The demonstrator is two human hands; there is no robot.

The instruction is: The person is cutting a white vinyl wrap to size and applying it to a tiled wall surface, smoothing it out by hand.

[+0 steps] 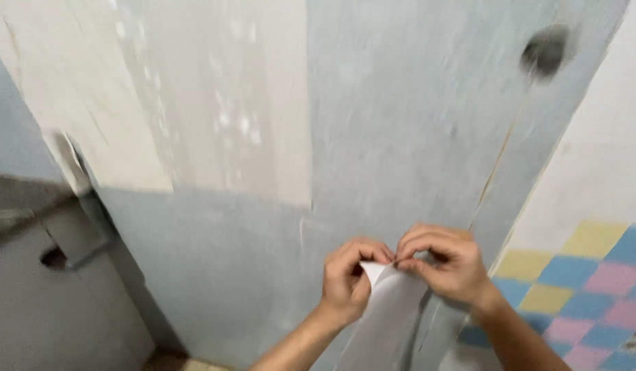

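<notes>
Both my hands pinch the top corner of a white sheet (387,309) that hangs down between my forearms. My left hand (349,278) grips the sheet's upper edge from the left, fingers curled shut on it. My right hand (445,264) pinches the same corner from the right with fingertips closed. The sheet's tip is folded over between my thumbs. Behind my hands stands a pale blue-grey door panel (400,137), partly covered by a cream-white sheet (208,96) stuck on its upper left.
A dark round hole (545,49) sits high on the panel's right. A wall with yellow, blue and pink tiles (586,275) is at the right. A grey surface with a dark slot (53,257) lies at the lower left. The view is motion-blurred.
</notes>
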